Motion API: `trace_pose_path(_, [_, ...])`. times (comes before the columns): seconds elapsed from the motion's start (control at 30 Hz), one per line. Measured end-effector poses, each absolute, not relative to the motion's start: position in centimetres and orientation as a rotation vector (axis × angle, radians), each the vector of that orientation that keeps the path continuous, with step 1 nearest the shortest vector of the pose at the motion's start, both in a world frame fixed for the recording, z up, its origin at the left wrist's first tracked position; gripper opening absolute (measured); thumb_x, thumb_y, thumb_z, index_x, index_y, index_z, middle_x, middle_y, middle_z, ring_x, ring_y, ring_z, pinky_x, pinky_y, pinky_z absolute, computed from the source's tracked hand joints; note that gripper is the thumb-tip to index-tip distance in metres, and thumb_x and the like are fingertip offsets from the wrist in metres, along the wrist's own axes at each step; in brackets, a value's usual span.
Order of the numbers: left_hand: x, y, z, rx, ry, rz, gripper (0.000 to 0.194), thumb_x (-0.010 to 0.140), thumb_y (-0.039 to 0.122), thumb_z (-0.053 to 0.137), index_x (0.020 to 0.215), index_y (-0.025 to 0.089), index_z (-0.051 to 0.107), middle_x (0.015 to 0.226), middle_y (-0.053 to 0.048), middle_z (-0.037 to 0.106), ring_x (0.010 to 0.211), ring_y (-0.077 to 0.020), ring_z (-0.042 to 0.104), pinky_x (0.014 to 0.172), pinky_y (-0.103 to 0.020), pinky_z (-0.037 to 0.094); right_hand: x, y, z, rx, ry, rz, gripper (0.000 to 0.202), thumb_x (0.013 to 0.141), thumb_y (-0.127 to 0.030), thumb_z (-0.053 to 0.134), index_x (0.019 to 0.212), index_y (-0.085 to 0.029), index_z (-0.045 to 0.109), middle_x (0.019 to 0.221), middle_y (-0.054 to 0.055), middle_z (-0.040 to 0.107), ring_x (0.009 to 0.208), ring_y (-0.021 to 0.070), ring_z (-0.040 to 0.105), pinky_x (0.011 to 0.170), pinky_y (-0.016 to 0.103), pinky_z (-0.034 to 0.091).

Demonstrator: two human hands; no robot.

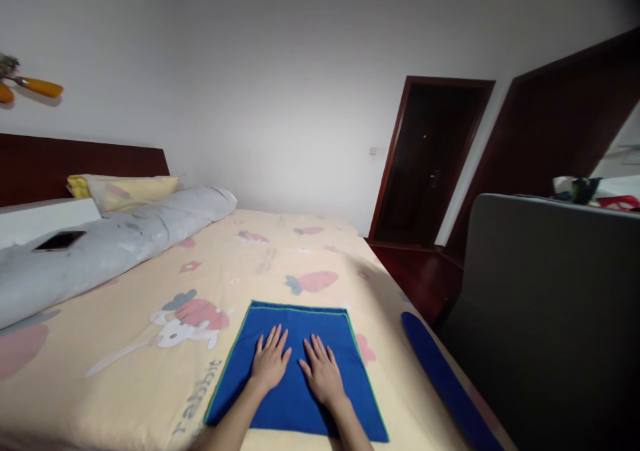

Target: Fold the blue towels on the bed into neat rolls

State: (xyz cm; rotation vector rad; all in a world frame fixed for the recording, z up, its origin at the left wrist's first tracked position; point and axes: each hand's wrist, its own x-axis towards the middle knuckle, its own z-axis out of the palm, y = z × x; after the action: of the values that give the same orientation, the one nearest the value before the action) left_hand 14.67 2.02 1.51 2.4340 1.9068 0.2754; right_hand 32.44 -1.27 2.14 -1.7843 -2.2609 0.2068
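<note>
Blue cloth (295, 397) is lying right up close, spread on the bed (150, 397), its green edging running round it and a second layer peeking out along the far edge. Left hand (271, 361) first: it's resting palm down on the cloth's left half, released, fingers fanning out and pointing away. Over to the right hand (321, 371), and it's matching its partner, lying flat on the right half, fingers spreading, grip released, thumb pointing in toward the other.

Now sweeping across from the far left: orange blades (43, 87) are jutting out along the wall (280, 104), and below them a dark headboard (80, 161) is standing behind a yellowish pillow (140, 191). Closer in, a white block (47, 217) is sitting behind a long grey roll (155, 231), with a phone (60, 240) lying on top of that roll. Rabbit and carrot prints are covering the bedding. Further right, a small switch (373, 151) is showing beside a dark door (425, 164). Along the bed's right side a blue strip (445, 377) is stretching, well apart from both hands, and beyond it a grey panel (545, 317) is filling the right edge, some blurred red item (617, 202) showing above its top.
</note>
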Motion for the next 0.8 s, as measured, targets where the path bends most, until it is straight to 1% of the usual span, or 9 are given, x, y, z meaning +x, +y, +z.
trace_pose_path(0.1, [11.8,2.6,1.4,2.382,2.004,0.279,0.056,0.098,0.046,0.024,0.149,0.026,0.033,0.157,-0.005,0.027,0.145,-0.0226,0.025,0.116,-0.049,0.024,35.3,-1.2,1.6,-1.886,-2.207,0.131,0.065,0.096,-0.062,0.024,0.148,-0.024,0.033,0.156,0.006,0.024,0.145,0.0233,0.020,0.118,0.047,0.020])
trace_pose_path(0.27, [6.9,3.0,1.7,2.311,2.110,0.195,0.056,0.098,0.046,0.022,0.150,0.026,0.031,0.158,-0.004,0.025,0.146,-0.0228,0.023,0.116,-0.052,0.021,40.5,-1.3,0.9,-2.080,-2.105,0.069,0.066,0.096,-0.061,0.026,0.149,-0.021,0.031,0.157,0.008,0.023,0.145,0.0238,0.020,0.118,0.049,0.020])
trace_pose_path(0.33, [6.5,3.1,1.9,2.284,2.152,0.161,0.056,0.098,0.046,0.021,0.149,0.025,0.031,0.158,-0.006,0.025,0.146,-0.0240,0.023,0.115,-0.054,0.020,41.2,-0.9,1.0,-2.138,-2.082,0.067,0.066,0.096,-0.058,0.028,0.149,-0.018,0.032,0.156,0.010,0.023,0.145,0.0250,0.020,0.117,0.050,0.020])
trace_pose_path(0.4, [7.2,3.3,2.1,2.300,2.171,0.146,0.056,0.098,0.043,0.021,0.149,0.022,0.033,0.158,-0.009,0.026,0.146,-0.0252,0.022,0.114,-0.057,0.019,40.5,-0.3,1.5,-2.125,-2.083,0.059,0.066,0.096,-0.058,0.030,0.148,-0.017,0.032,0.156,0.012,0.024,0.145,0.0259,0.020,0.118,0.049,0.020])
trace_pose_path(0.47, [8.8,3.5,2.3,2.356,2.122,0.147,0.056,0.098,0.040,0.021,0.149,0.020,0.033,0.157,-0.010,0.026,0.146,-0.0253,0.022,0.114,-0.057,0.020,38.8,0.4,2.0,-2.020,-2.131,0.070,0.065,0.097,-0.057,0.031,0.148,-0.017,0.033,0.156,0.011,0.024,0.145,0.0255,0.020,0.118,0.047,0.021])
trace_pose_path(0.57, [11.8,4.1,2.3,2.439,1.942,0.166,0.056,0.098,0.038,0.021,0.149,0.021,0.032,0.158,-0.008,0.025,0.146,-0.0235,0.021,0.114,-0.055,0.022,35.2,1.2,2.6,-1.739,-2.278,0.166,0.062,0.097,-0.056,0.029,0.148,-0.022,0.034,0.156,0.007,0.027,0.145,0.0228,0.022,0.117,0.045,0.023])
trace_pose_path(0.63, [13.4,4.7,2.2,2.464,1.852,0.182,0.056,0.097,0.039,0.022,0.150,0.023,0.031,0.158,-0.008,0.025,0.146,-0.0232,0.022,0.114,-0.054,0.023,33.1,1.8,2.8,-1.610,-2.338,0.225,0.060,0.097,-0.056,0.030,0.148,-0.023,0.035,0.155,0.007,0.031,0.144,0.0219,0.025,0.116,0.045,0.025])
trace_pose_path(0.7, [14.1,5.3,2.2,2.470,1.823,0.187,0.055,0.097,0.039,0.023,0.150,0.024,0.031,0.158,-0.008,0.026,0.146,-0.0232,0.023,0.114,-0.054,0.024,32.0,2.4,2.8,-1.597,-2.345,0.234,0.059,0.097,-0.055,0.032,0.146,-0.023,0.037,0.154,0.009,0.033,0.144,0.0224,0.026,0.116,0.046,0.025])
trace_pose_path(0.8, [13.6,6.4,2.2,2.453,1.846,0.182,0.055,0.097,0.041,0.022,0.150,0.027,0.030,0.158,-0.006,0.025,0.146,-0.0227,0.022,0.114,-0.054,0.023,32.4,3.7,2.6,-1.706,-2.291,0.201,0.059,0.097,-0.054,0.032,0.145,-0.021,0.039,0.154,0.010,0.032,0.144,0.0230,0.027,0.116,0.048,0.024])
